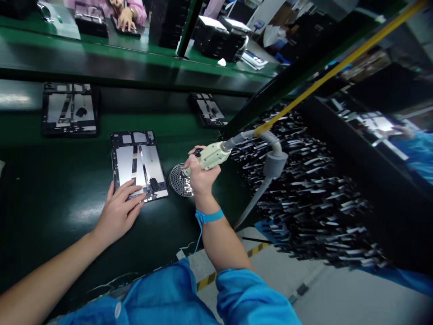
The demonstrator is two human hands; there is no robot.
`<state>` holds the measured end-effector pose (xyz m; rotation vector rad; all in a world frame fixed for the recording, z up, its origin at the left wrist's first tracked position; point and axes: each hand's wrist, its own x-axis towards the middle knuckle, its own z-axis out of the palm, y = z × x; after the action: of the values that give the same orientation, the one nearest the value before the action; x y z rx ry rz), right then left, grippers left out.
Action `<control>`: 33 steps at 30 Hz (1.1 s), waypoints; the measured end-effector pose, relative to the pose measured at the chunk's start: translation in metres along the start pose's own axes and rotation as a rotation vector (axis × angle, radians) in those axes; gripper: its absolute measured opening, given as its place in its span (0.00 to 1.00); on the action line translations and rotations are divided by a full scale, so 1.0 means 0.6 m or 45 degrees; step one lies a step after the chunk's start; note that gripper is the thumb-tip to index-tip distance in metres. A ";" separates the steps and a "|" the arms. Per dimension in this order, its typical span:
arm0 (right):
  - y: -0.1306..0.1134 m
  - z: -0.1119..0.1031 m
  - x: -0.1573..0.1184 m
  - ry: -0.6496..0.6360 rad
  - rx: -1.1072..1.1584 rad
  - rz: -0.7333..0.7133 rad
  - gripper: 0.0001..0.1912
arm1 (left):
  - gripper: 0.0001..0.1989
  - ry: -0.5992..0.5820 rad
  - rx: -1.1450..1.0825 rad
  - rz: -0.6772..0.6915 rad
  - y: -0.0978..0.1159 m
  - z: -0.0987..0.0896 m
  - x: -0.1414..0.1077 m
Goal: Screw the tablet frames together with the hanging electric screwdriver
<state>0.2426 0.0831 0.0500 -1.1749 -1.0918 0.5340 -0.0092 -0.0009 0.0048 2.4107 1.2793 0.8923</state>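
An opened tablet-like device (152, 160) with silver panels and a dark frame lies on the green work surface (77, 180). My left hand (123, 207) rests on its lower edge, fingers spread, holding nothing. Right of the device, my right hand (203, 176) is wrapped round a pale electric screwdriver (213, 155), which hangs from a grey hose and a yellow cord. The tool's front end is over a round perforated dish (177, 180) of small shiny pieces; its tip is hidden. A blue strap (210, 216) circles my right wrist.
Similar devices lie at the back left (70, 109) and back centre (209, 110). Many dark and silver strips (314, 180) stand packed at the right. A green post (267, 101) slants beside them. Across the bench, a person's hand (126, 19) touches a device; a blue sleeve shows far right.
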 end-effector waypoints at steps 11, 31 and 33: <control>-0.003 -0.001 0.005 -0.009 0.005 -0.020 0.11 | 0.12 0.002 -0.024 -0.018 0.003 0.000 0.003; -0.079 0.086 -0.123 -0.626 0.358 0.016 0.14 | 0.16 -0.025 -0.150 -0.084 0.006 0.002 0.009; -0.079 0.087 -0.123 -0.622 0.355 0.026 0.14 | 0.17 -0.024 -0.152 -0.080 0.006 0.002 0.009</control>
<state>0.1563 0.0303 0.0640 -0.8291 -1.3650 0.9902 -0.0039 0.0016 0.0074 2.2696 1.2512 0.8999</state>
